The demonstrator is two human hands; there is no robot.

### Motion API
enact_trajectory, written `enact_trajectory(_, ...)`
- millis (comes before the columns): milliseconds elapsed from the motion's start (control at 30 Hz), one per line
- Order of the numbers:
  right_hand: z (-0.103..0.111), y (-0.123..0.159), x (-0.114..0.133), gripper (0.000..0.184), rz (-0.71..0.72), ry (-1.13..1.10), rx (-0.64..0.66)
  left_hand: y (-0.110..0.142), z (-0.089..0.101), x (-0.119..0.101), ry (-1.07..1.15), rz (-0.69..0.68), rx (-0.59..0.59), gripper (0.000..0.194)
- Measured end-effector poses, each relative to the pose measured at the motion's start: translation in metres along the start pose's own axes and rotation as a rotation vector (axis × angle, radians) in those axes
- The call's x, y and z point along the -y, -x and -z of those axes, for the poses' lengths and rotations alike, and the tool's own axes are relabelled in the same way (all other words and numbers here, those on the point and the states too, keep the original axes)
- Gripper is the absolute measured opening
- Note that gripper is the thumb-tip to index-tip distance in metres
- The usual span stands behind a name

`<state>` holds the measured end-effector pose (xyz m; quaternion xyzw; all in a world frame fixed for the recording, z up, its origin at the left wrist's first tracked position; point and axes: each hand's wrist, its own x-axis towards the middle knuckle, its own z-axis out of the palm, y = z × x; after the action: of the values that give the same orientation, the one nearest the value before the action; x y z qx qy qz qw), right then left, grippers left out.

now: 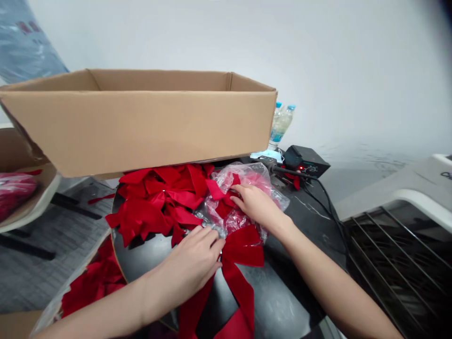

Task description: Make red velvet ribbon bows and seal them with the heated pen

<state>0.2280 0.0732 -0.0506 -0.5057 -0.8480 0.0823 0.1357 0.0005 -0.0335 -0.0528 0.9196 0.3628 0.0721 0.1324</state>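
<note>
My left hand (199, 254) is closed at the knot of a large red velvet bow (243, 247). Its loops spread to the right and its long tails hang down over the round black table (282, 301). Farther back, my right hand (256, 205) has its thumb and fingers around a small red bow (224, 205) at a clear plastic bag (278, 197). More red shows through the bag's film. Left of both hands lies a heap of red bows (158, 197). My left palm and some fingertips are hidden.
An open cardboard box (151, 127) stands behind the heap. Water bottles (282, 125), a black control box (306, 161) with a red light, and its cable (328, 197) are at the back right. More red bows (97, 278) lie lower left. A white-framed appliance (406, 207) stands right.
</note>
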Motion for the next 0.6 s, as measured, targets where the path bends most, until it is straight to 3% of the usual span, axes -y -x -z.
enact_trajectory(167,-0.019,-0.006,-0.005,0.020,-0.002,-0.037,0.001,-0.014,-0.010,-0.001,0.070,0.014,-0.001,0.025)
enact_trajectory(267,-0.016,-0.005,-0.003,0.016,-0.001,-0.082,-0.030,-0.014,-0.004,-0.003,0.195,-0.012,-0.003,0.031)
enact_trajectory(400,0.013,0.004,-0.004,0.009,-0.052,-0.166,-0.134,-0.020,0.018,0.000,0.491,0.060,0.041,0.035)
enact_trajectory(467,0.033,0.014,-0.004,0.011,-0.055,-0.253,-0.219,-0.029,0.030,0.006,0.551,0.102,-0.011,0.030)
enact_trajectory(533,0.047,0.024,-0.002,0.012,0.005,-0.332,-0.319,-0.041,0.039,0.013,0.605,0.152,-0.136,0.024)
enact_trajectory(600,0.049,0.034,0.001,0.017,0.142,-0.310,-0.424,-0.053,0.043,0.017,0.854,0.241,-0.171,0.028)
